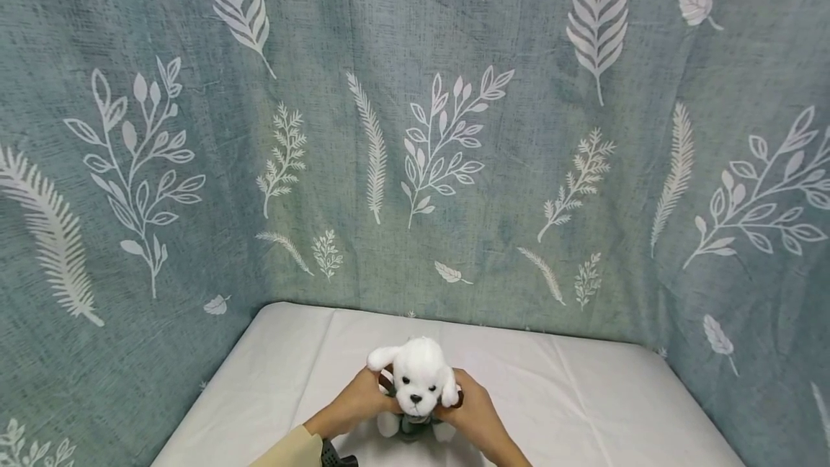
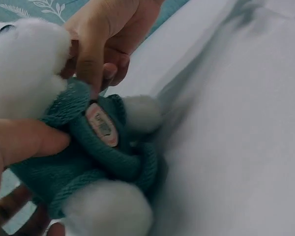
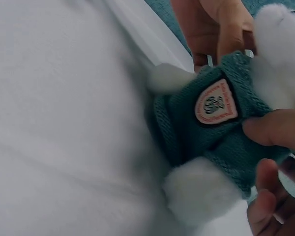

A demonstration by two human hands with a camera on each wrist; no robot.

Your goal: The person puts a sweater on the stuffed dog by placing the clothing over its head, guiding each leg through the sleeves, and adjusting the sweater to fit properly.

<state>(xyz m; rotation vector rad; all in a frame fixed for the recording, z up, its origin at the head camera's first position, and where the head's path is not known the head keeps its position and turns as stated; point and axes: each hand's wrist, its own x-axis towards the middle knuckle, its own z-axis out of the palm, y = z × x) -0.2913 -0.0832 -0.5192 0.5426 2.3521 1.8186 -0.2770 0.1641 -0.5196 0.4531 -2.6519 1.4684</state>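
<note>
A white plush dog (image 1: pixel 423 373) in a green knitted sweater (image 2: pixel 59 157) is upright on the white-covered surface, its face toward the camera. My left hand (image 1: pixel 364 396) grips one side of its body and my right hand (image 1: pixel 475 409) grips the other. In the left wrist view the left thumb (image 2: pixel 34 142) presses into the sweater's front. The right wrist view shows the right thumb (image 3: pixel 275 129) pressing beside a shield-shaped patch (image 3: pixel 216 103) on the chest. Fingers of both hands wrap behind the toy, partly hidden. White fluffy paws (image 3: pixel 201 191) stick out below the sweater.
A padded surface with a creased white cover (image 1: pixel 551 380) lies under the toy. Blue-green curtains (image 1: pixel 454 236) with white leaf prints hang at the back and both sides. A dark strap-like piece (image 1: pixel 337 455) shows by the left cuff (image 1: pixel 292 449).
</note>
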